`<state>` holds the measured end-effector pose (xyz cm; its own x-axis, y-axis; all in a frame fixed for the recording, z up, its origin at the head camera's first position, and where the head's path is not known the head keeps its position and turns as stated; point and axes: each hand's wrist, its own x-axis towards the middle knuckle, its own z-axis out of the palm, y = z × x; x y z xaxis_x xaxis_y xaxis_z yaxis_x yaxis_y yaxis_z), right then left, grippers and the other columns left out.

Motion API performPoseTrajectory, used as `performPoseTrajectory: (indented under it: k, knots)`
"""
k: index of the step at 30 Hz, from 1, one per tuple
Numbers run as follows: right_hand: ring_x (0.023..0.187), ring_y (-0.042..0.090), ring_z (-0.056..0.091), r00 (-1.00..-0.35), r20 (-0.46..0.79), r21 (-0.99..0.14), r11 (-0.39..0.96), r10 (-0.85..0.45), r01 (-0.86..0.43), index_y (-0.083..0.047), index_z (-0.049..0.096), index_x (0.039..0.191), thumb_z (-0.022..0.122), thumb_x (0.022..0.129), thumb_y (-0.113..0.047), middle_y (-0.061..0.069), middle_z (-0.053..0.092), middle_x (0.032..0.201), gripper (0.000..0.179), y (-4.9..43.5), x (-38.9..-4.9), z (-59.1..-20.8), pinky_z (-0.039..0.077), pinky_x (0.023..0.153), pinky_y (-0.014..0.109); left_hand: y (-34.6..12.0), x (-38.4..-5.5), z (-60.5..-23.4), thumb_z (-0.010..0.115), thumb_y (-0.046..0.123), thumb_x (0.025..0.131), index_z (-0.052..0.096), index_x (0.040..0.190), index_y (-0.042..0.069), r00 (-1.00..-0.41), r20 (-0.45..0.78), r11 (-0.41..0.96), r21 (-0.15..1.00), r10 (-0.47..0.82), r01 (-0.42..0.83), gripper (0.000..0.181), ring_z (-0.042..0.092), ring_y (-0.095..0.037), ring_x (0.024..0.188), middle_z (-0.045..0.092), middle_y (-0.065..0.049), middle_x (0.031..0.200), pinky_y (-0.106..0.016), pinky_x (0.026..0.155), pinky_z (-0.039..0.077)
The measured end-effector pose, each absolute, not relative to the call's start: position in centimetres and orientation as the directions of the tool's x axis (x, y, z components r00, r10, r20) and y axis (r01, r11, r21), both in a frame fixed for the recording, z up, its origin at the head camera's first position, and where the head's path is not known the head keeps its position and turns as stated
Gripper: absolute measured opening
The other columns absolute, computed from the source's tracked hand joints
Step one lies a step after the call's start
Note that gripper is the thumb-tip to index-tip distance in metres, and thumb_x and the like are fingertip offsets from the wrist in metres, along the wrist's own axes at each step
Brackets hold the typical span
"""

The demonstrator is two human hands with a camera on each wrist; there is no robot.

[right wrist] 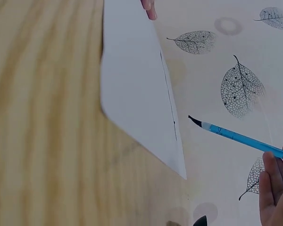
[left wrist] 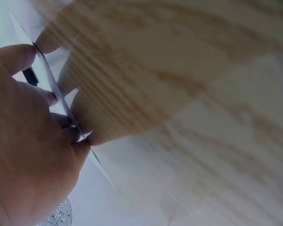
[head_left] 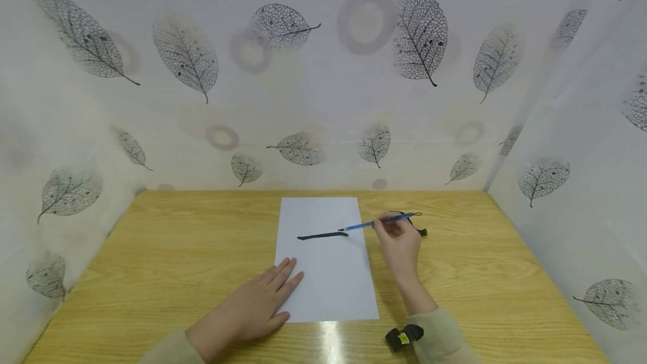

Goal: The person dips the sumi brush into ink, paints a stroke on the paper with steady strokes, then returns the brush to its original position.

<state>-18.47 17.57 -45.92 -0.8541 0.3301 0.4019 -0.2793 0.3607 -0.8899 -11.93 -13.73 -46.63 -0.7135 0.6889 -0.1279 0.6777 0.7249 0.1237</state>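
A white sheet of paper [head_left: 328,291] lies on the wooden table, with one dark, nearly horizontal brush stroke [head_left: 322,236] across its upper half. My left hand [head_left: 258,302] rests with fingers spread on the sheet's lower left edge. In the left wrist view that hand [left wrist: 33,136] presses along the paper's edge [left wrist: 56,89]. My right hand [head_left: 399,246], just right of the sheet, pinches a blue writing brush [head_left: 361,225]. Its black tip points left, over the paper near the stroke's right end. The right wrist view shows the brush tip apart from the paper, its bristles dark and slightly bent.
Partly hidden behind my right hand is a black object [head_left: 423,232] on the table. A black strap device [head_left: 404,337] sits at my right cuff. Leaf-patterned cloth walls [head_left: 323,100] enclose the table [head_left: 192,240] at the back and both sides.
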Motion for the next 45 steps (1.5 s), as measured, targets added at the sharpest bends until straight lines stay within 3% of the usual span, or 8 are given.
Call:
performPoseTrajectory:
  k: [27,38,45]
  knots:
    - [0.079,-0.008,0.067,-0.827,0.485,-0.849,0.380,0.283,-0.368,0.005,0.075,0.099,0.076,0.095,0.002,0.022,0.077,0.094,0.005,17.9,-18.4,-43.4,0.057,0.076,0.008,-13.9,-11.5,-46.1,0.056,0.043,0.106,0.036,0.166,0.011,-0.711,-0.120,0.721,0.117,0.693,0.683,0.071,0.032,-0.035,0.161,0.028,-0.018,0.175,-0.049,0.128,0.039]
    - [0.077,-0.009,0.066,-0.778,0.569,-0.795,0.419,0.267,-0.438,0.007,0.074,0.095,0.078,0.090,0.007,0.021,0.077,0.092,0.006,18.4,-18.6,-43.0,0.056,0.072,0.007,-14.0,-11.7,-46.4,0.056,0.043,0.106,0.037,0.166,0.011,-0.710,-0.108,0.718,0.103,0.696,0.688,0.070,0.034,-0.034,0.161,0.030,-0.018,0.175,-0.048,0.127,0.040]
    - [0.081,-0.014,0.063,-0.685,0.697,-0.666,0.544,0.212,-0.510,0.004,0.077,0.095,0.077,0.089,0.006,0.017,0.080,0.090,0.006,19.0,-18.8,-42.9,0.054,0.077,0.005,-13.8,-11.7,-46.4,0.054,0.045,0.107,0.034,0.167,0.013,-0.715,-0.138,0.728,0.107,0.685,0.677,0.071,0.031,-0.032,0.163,0.026,-0.016,0.176,-0.047,0.129,0.037]
